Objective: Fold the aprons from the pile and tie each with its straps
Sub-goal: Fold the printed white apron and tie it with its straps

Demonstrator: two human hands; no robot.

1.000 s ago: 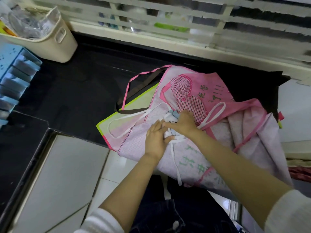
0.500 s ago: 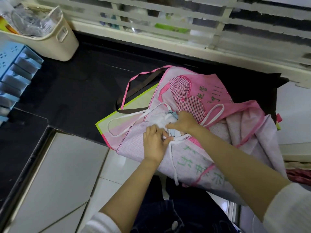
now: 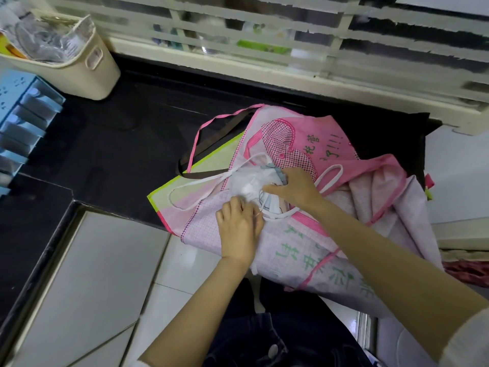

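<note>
- Two hands are bunched close together on the apron pile (image 3: 304, 247), which lies on the black counter (image 3: 119, 144) and hangs over its near edge.
- The left hand (image 3: 239, 229) has its fingers curled in. It looks like it's pinching a white strap (image 3: 277, 218) at its thumb side, though I can't see the grip that clearly.
- The right hand (image 3: 293, 188) is just beyond and to the right of the left one. Its fingers are hooked over the far edge of the white bundle (image 3: 247, 182) and hold it down, with the thumb stretched toward the left hand.
- That bundle is a folded apron. It sits right between the two hands and touches both.
- A long strap loop (image 3: 201, 181) trails off to the left of the left hand, across a green-edged sheet (image 3: 211, 162).
- Another white loop (image 3: 340, 172) pokes out just right of the right hand.
- The pink apron (image 3: 330, 139) with green lettering is just past the right hand's knuckles.
- Well off to the left of both hands are a cream basket (image 3: 79, 72) and a blue rack (image 3: 23, 120).
</note>
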